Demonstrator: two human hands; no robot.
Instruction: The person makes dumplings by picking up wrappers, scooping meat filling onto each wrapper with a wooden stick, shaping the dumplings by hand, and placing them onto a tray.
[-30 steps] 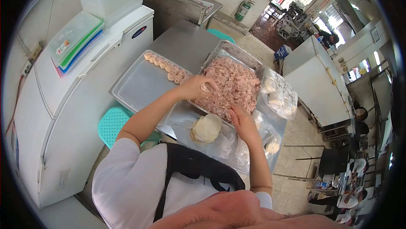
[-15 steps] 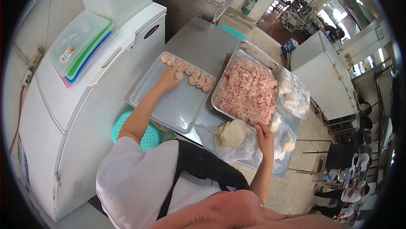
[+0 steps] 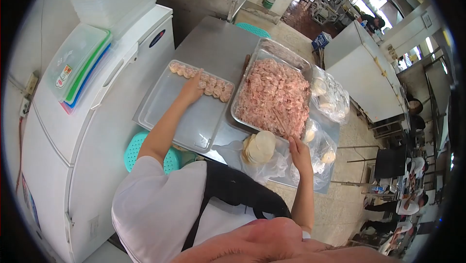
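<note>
My left hand is over the upper part of a clear plastic tray, its fingers closed around a meat-filled dumpling at the rows. Several open-topped dumplings sit side by side along the tray's far edge. My right hand grips a thin stick-like spreader at the near edge of a metal pan. Pinkish ground meat fills most of that pan, and the spreader's far end rests against it. Just left of my right hand, a stack of round dough wrappers lies on plastic.
Plastic bags with pale rounds lie right of the pan. A white chest freezer bearing lids stands left. Turquoise stools are near the steel table. Other people are at the far right.
My left hand has shifted slightly right along the dumpling rows. In my right hand, the spreader now shows lying across the meat. The whole view has moved slightly.
</note>
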